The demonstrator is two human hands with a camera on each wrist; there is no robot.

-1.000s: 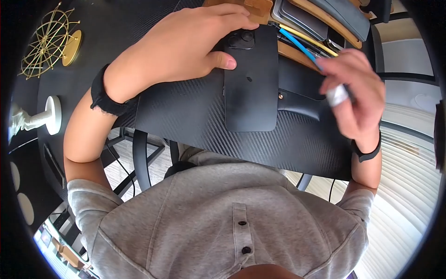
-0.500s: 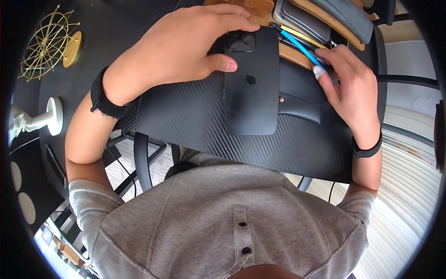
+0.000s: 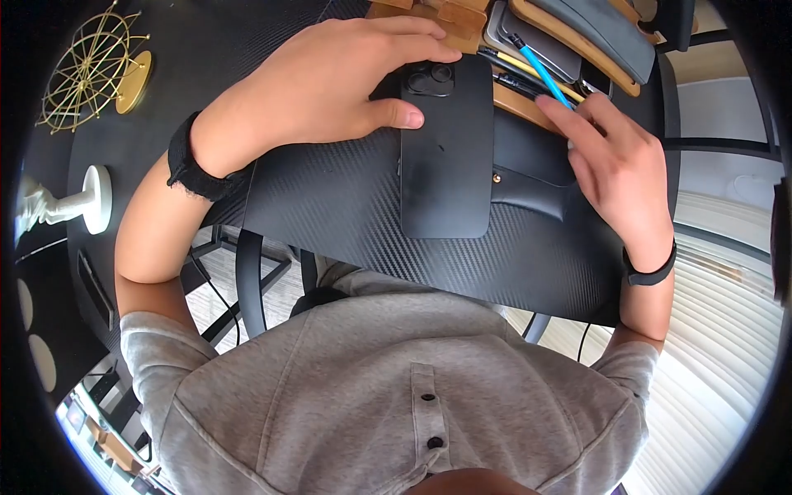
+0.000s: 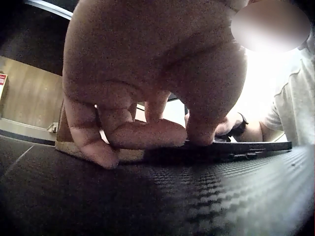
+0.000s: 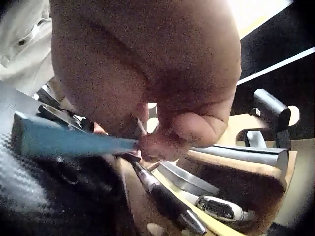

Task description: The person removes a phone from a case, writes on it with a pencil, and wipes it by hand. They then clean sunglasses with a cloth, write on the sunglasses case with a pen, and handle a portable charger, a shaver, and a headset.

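Observation:
A black smartphone lies back up on the black textured desk, its camera block at the far end. My left hand rests at its upper left corner, an index fingertip by the top edge and the thumb on the left side. In the left wrist view the other fingers bend down to the desk beside the phone. Between the fingers of my right hand is a slim blue pencil-like stick with a black far end. It slants over the wooden organizer, and the right wrist view shows its blue shaft close up.
Beside the stick, a yellow pencil-like stick and a dark pen lie in the organizer. A black leather case with a metal stud sits right of the phone. At the left stand a gold wire wheel and a white figurine.
The blue stick's black end has moved right, away from the phone's top. My right hand's grip has shifted, and its thumb no longer shows in the head view. My left hand stays at the phone.

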